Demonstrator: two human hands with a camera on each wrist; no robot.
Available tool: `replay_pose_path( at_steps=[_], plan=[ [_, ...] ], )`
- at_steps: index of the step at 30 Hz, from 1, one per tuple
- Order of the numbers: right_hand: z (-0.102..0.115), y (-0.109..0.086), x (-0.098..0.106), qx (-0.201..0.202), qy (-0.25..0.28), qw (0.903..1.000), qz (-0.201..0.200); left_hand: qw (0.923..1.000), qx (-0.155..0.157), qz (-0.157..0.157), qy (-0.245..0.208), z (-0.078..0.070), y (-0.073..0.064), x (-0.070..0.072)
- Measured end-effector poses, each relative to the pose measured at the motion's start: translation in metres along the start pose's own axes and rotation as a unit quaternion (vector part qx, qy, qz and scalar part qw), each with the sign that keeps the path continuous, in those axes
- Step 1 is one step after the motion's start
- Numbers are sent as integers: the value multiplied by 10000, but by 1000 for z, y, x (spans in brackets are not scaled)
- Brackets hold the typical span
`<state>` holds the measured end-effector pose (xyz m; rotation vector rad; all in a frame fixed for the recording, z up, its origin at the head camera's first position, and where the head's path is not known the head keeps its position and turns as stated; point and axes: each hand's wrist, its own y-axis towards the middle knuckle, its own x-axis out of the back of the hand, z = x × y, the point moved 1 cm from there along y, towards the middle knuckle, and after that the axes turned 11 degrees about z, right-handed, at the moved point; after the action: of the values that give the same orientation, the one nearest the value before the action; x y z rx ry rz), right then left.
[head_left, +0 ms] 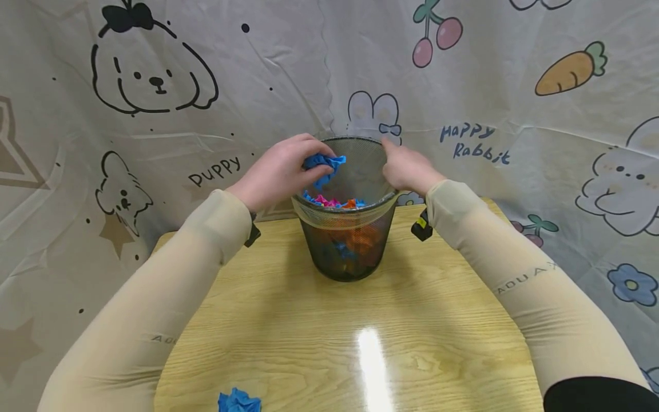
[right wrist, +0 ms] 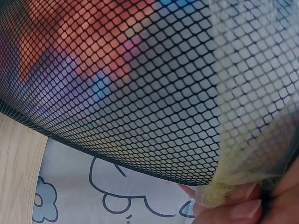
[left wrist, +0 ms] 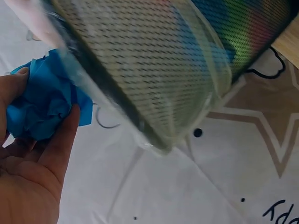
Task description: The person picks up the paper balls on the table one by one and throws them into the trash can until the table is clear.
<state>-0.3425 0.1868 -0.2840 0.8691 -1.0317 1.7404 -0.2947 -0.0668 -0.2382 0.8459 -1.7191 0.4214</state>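
Observation:
A black mesh wastebasket (head_left: 316, 246) stands upright at the table's far side, with a thin yellowish plastic liner (right wrist: 247, 93) folded over its rim. Several crumpled papers (head_left: 332, 202) in pink, orange and blue lie inside it. My left hand (head_left: 288, 169) pinches a crumpled blue paper (left wrist: 44, 100) between thumb and fingers, over the left side of the opening in the head view. On the opposite side, my right hand (head_left: 409, 166) grips the basket's rim together with the liner's edge. Its fingers (right wrist: 233, 210) show just under a bunched bit of liner in the right wrist view.
Another crumpled blue paper (head_left: 239, 400) lies at the near left of the wooden table (head_left: 309, 337). A printed cloth (head_left: 288, 63) with cartoon drawings hangs right behind the basket and around the table's far edge.

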Motion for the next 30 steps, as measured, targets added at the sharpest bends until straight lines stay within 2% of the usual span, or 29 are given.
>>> replay_pose_path(
  at_steps=[5, 10, 23, 30],
  plan=[
    [-1, 0, 0, -5, -2, 10000, -24, 9995, 252, 184, 21, 12, 12, -7],
    [-1, 1, -1, -41, 31, 10000, -23, 9986, 364, 373, 31, 17, 19, -14],
    [-1, 2, 0, -102, 8, 9999, -39, 9981, 386, 472, 34, 17, 19, -20],
    [0, 2, 0, -97, 24, 9999, -42, 9980, 283, 498, 270, 18, 17, -20]
  ],
)
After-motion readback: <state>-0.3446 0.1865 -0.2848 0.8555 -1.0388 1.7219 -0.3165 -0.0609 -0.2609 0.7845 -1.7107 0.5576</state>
